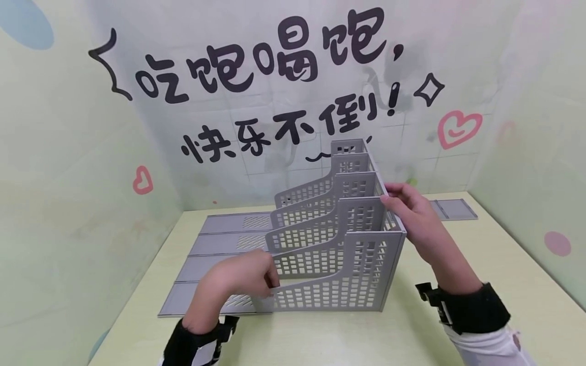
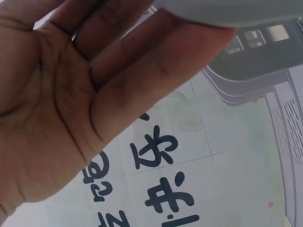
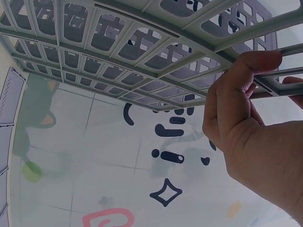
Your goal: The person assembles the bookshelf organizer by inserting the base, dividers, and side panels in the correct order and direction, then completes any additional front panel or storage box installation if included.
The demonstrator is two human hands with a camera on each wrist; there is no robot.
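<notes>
A grey plastic file organizer (image 1: 361, 300) stands upright on the table, its several perforated upright dividers tall at the right and stepping down in curves to the left. My left hand (image 1: 240, 274) grips the low front end of the nearest divider with bent fingers. In the left wrist view its fingertips lie right at a grey edge (image 2: 255, 61). At the taller side my right hand (image 1: 418, 216) holds the slotted back panel (image 3: 208, 47), thumb at the top rim and fingers hooked round its bars in the right wrist view.
Flat grey panels (image 1: 194, 262) with slotted patches lie side by side on the pale table (image 1: 320, 340), left of the organizer. Another flat grey panel (image 1: 458, 209) lies at the back right. A printed curtain (image 1: 284, 101) with large black characters closes off the back and sides.
</notes>
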